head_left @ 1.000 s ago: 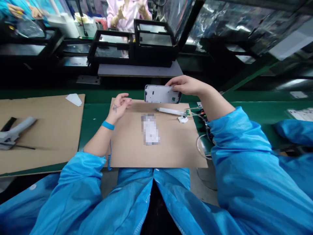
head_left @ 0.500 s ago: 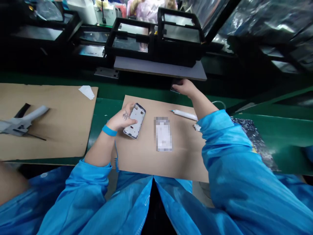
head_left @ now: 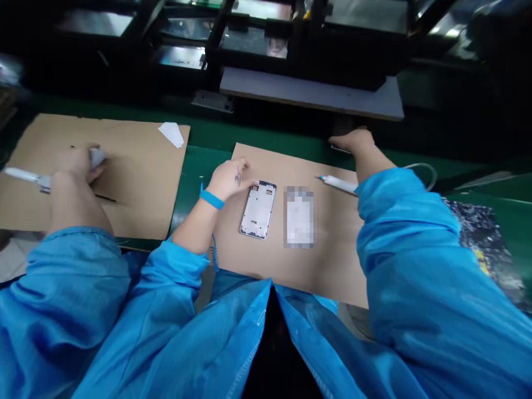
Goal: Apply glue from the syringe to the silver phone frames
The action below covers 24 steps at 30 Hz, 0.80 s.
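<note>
A phone mid-frame (head_left: pixel 258 210), pale with a dark edge and small cut-outs, lies on the brown cardboard sheet (head_left: pixel 257 257) before me. Beside its upper left corner is my left hand (head_left: pixel 230 178), fingers apart and the thumb tip at the frame's top edge. To the frame's right lies a pale rectangular thing (head_left: pixel 300 219), blurred out by pixelation. My right hand (head_left: pixel 357 139) reaches under the front of the shelf board, closed on a dark flat piece (head_left: pixel 339 148); only its light edge shows.
A white pen-like tool (head_left: pixel 338 184) with a blue tip lies on the cardboard, partly behind my right sleeve. The grey shelf board (head_left: pixel 311 94) overhangs the back. At left, a co-worker's hand (head_left: pixel 77 163) holds something grey over another cardboard sheet (head_left: pixel 141 194).
My left hand has let go of the phone mid-frame, which now lies on the cardboard. My right hand stays by the shelf. A co-worker's arm has come in at left. The view has shifted.
</note>
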{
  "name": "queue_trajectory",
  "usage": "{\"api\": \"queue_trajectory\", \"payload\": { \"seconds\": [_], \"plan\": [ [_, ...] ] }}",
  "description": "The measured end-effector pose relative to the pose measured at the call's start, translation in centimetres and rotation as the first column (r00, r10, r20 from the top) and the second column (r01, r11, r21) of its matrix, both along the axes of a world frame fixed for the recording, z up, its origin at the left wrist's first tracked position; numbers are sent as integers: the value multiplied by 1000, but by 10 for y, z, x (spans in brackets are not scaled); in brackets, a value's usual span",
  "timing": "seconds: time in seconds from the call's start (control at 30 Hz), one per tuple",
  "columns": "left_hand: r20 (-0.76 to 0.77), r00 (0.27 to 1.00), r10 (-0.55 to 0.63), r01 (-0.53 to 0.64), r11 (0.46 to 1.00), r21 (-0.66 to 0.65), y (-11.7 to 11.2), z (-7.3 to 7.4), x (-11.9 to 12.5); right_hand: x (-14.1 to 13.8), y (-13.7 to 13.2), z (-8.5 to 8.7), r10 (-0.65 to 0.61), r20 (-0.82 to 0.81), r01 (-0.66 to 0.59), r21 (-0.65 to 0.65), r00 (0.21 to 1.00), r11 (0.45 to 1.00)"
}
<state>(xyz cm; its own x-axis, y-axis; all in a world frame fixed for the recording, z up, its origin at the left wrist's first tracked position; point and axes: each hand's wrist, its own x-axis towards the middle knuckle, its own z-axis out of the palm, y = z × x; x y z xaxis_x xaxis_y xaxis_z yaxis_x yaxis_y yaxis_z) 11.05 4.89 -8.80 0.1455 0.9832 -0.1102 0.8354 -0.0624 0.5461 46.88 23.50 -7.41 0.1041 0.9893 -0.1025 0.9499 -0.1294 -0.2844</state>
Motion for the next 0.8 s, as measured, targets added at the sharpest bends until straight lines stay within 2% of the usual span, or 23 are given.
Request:
{"api": "queue_trajectory", "payload": {
  "seconds": [0.1,0.17,0.23,0.3,0.4,0.47,0.53,0.6,0.8],
  "plan": [
    [-5,980,-199,199,977,79,9,-8,10,20,-23,21,-125,-36,119,-125,992,985],
    [-52,938,-343,346,931,111,12,-14,19,37,-46,34,-138,-85,126,-127,987,984],
    [-81,908,-412,419,900,118,12,-20,26,60,-79,41,-101,-168,81,-125,981,989],
    [-82,899,-430,437,890,128,12,-24,31,91,-121,43,2,-300,-39,-118,954,992],
    [-74,899,-431,438,886,151,13,-28,34,137,-194,36,256,-445,-320,-73,858,945],
    [-65,898,-435,440,883,161,16,-30,33,158,-239,26,343,-390,-408,-98,855,908],
    [-62,900,-431,435,886,163,18,-31,31,167,-272,14,342,-286,-384,-107,895,917],
    [-61,907,-418,422,891,167,21,-31,30,165,-291,2,299,-199,-319,-76,933,945],
    [-39,922,-386,388,911,140,24,-20,32,131,-308,-23,217,-115,-223,-44,969,974]
  ]
}}
